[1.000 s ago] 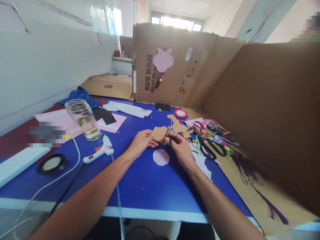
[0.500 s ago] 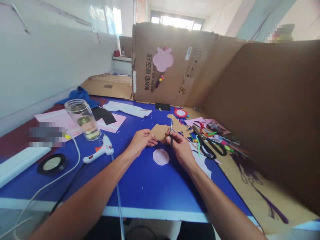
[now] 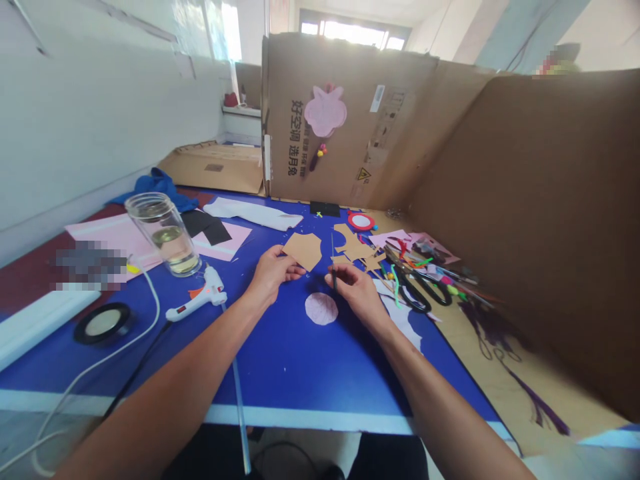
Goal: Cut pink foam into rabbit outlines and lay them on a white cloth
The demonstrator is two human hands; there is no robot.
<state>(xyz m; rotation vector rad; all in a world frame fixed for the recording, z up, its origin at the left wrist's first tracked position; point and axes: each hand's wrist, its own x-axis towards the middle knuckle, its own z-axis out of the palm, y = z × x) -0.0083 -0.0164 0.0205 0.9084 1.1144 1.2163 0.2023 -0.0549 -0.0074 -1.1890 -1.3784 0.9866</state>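
My left hand pinches the lower edge of a scalloped piece of brown kraft card and holds it just above the blue table top. My right hand grips a thin dark pointed tool, upright, a small gap from the card. A round pink paper cutout lies on the table just below my hands. Several brown card scraps lie beyond my right hand.
A glass jar holding yellowish liquid and a white hot glue gun stand left of my hands, with its cable trailing off. Large scissors lie among craft supplies on the right. Cardboard panels wall the far and right sides.
The kraft card has moved up and left, away from the thin tool, and now sits apart from it. My hands have separated a little. The whole view has shifted slightly.
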